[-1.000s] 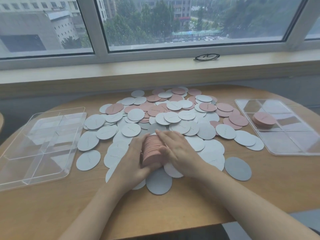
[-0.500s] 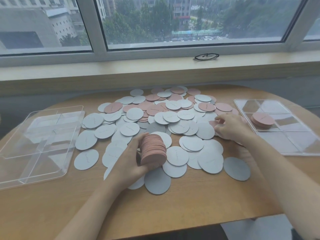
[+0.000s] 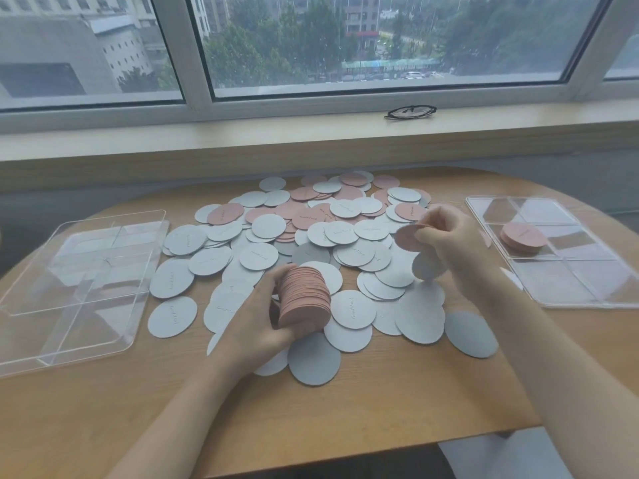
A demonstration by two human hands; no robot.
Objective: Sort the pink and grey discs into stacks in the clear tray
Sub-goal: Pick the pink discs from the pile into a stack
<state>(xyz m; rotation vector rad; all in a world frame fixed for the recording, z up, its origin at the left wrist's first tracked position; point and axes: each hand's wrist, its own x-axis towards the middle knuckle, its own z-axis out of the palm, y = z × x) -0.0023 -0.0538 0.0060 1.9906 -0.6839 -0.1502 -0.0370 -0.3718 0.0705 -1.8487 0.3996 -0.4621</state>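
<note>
A wide heap of grey discs [image 3: 261, 255] and pink discs [image 3: 304, 216] covers the middle of the round wooden table. My left hand [image 3: 256, 323] grips a thick stack of pink discs [image 3: 304, 297] just above the heap's near side. My right hand [image 3: 449, 243], raised over the heap's right part, pinches a single pink disc [image 3: 408, 236]; a grey disc [image 3: 427, 266] shows just below that hand. The clear tray on the right [image 3: 567, 299] holds a short pink stack [image 3: 522, 236] in a middle compartment. Another clear divided tray [image 3: 69, 271] lies at the left, with nothing in it.
The table's near edge [image 3: 311, 458] runs below my forearms. Behind the table a wooden window sill carries a pair of black glasses [image 3: 409, 112]. Bare wood shows along the front of the table, between the heap and the edge.
My right hand left the pink stack, reached to the heap's right side and lifted a single pink disc. My left hand keeps holding the stack in nearly the same place.
</note>
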